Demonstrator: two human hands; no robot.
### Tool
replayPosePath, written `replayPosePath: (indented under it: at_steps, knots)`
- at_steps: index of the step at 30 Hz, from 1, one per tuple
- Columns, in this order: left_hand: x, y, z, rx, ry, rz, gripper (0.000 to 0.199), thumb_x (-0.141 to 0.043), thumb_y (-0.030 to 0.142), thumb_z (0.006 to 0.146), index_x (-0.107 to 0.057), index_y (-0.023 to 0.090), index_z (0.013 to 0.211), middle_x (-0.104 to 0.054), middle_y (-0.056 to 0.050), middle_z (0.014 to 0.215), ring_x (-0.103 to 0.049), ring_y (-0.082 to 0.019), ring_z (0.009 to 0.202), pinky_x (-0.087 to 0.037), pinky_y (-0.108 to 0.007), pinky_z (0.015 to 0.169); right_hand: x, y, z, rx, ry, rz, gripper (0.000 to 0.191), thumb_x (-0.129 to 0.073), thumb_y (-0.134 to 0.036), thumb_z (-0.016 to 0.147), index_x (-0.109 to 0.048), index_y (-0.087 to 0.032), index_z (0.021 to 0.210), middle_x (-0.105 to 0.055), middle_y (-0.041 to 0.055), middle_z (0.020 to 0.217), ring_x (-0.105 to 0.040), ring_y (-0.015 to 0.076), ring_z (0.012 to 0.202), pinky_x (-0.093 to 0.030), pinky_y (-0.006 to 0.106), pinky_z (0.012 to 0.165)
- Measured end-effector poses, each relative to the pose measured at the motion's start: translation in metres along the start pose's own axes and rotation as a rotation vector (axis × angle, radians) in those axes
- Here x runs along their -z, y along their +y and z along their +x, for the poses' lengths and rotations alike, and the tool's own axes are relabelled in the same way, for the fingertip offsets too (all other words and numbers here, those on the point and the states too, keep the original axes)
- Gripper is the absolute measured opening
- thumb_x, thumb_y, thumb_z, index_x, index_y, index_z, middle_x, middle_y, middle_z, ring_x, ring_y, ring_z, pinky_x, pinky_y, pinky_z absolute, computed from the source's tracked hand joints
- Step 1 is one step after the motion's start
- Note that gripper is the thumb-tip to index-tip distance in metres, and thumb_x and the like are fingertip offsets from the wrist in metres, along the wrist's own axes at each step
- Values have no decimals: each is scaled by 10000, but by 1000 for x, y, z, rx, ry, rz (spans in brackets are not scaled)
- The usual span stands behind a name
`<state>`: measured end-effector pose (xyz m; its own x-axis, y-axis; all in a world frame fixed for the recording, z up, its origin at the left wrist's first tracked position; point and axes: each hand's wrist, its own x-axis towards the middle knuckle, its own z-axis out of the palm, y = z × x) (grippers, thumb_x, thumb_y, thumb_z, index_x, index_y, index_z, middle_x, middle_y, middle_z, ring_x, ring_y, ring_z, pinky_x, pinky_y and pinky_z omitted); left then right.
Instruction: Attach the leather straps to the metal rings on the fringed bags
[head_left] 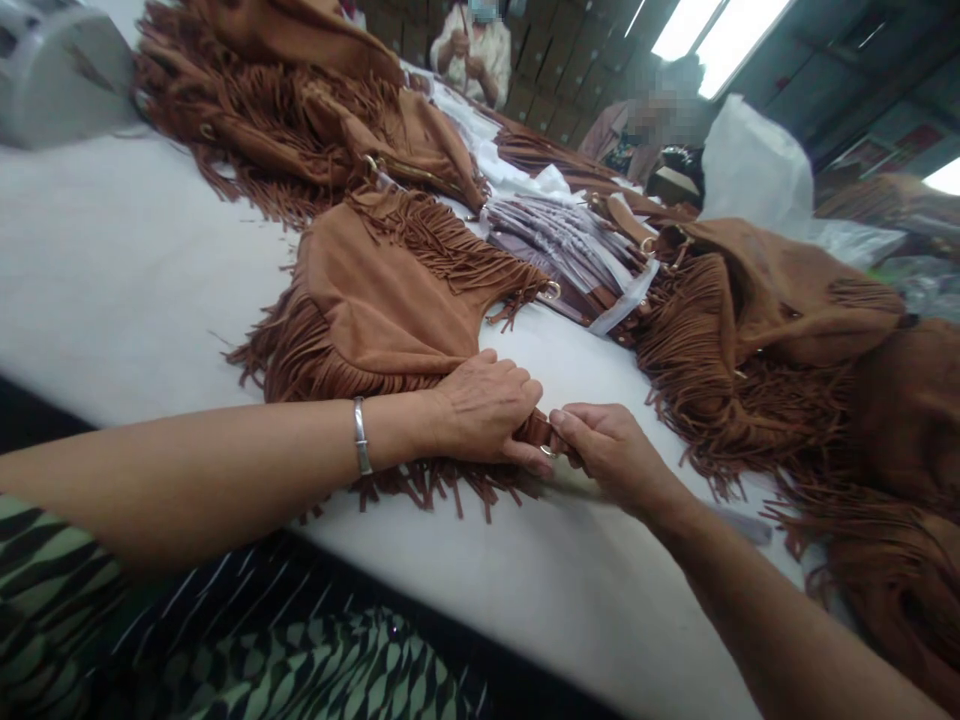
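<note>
A brown fringed suede bag (397, 290) lies flat on the white table (112, 260) before me. My left hand (487, 408), with a silver bangle at the wrist, is closed over the bag's near right corner. Just past its fingers, a metal ring (547, 451) and a short brown tab (534, 428) show at that corner. My right hand (604, 450) pinches the tab's end beside the ring; its fingertips partly hide what they grip. Another ring (552, 291) sits at the bag's far right corner.
More fringed bags are heaped at the back left (300, 120) and on the right (787, 290). A bundle of straps with white wrapping (570, 240) lies between them. A grey machine (60, 75) stands at left. Two people (480, 55) are across the table.
</note>
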<state>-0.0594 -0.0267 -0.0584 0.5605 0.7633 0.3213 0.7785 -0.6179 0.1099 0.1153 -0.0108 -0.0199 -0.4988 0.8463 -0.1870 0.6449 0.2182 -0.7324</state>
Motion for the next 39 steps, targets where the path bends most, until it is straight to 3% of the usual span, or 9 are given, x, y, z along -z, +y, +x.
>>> replayPosePath:
  at_steps: [3,8,16,19,22,25,27,33,39]
  knots:
    - [0,6,0,35,22,-4,663,-342,757,739,-556,135,827,-585,-104,803,-533,-262,783,-341,-391,732,-12,3,-4,-15,152,-3,342,-441,-344,793,-517,-181,502,-440,-15,435,-382,111,430,-296,241,438]
    - [-3,10,2,18,58,20,549,-391,648,802,-557,124,811,-578,-109,805,-534,-268,779,-350,-395,718,-17,4,-7,-6,225,22,340,-451,-336,806,-482,-194,499,-442,-10,456,-380,118,451,-299,248,452]
    - [1,7,4,72,60,32,502,-337,569,862,-554,119,810,-589,-114,785,-548,-275,756,-358,-403,695,-44,13,-12,22,626,240,316,-445,-393,867,-509,-198,627,-460,-13,544,-387,122,476,-317,249,454]
    - [3,7,4,60,69,-19,406,-355,493,885,-557,143,848,-588,-88,839,-542,-255,801,-364,-388,716,-33,10,-8,-34,515,273,348,-486,-440,849,-522,-189,610,-460,-14,525,-387,117,463,-323,241,442]
    - [3,6,5,-18,68,-55,325,-393,441,885,-554,159,873,-577,-63,851,-534,-234,807,-370,-366,712,-3,6,-7,-76,166,281,449,-465,-514,849,-551,-162,584,-498,4,523,-428,118,481,-348,244,482]
    - [2,7,5,-44,67,-45,278,-442,414,868,-545,155,868,-572,-64,853,-527,-232,798,-373,-357,690,26,8,-13,-49,-217,198,417,-491,-504,846,-617,-133,706,-561,27,666,-480,130,612,-362,241,571]
    - [3,7,5,-30,62,-52,257,-461,405,860,-537,159,873,-572,-61,857,-528,-226,783,-376,-343,666,36,14,-19,-69,-341,178,349,-541,-472,830,-612,-134,779,-534,7,690,-448,112,615,-336,225,557]
    - [3,6,8,-91,0,-69,247,-440,393,868,-530,162,875,-584,-54,844,-549,-209,756,-390,-321,631,28,26,-27,-215,-161,260,383,-565,-503,786,-543,-147,647,-358,-59,494,-260,65,434,-162,221,411]
    - [1,-1,11,-161,-97,-108,288,-425,431,867,-531,163,881,-608,-48,846,-577,-205,747,-407,-311,633,32,18,-17,-156,-80,260,376,-657,-493,683,-550,-145,593,-332,-61,495,-232,60,446,-123,227,419]
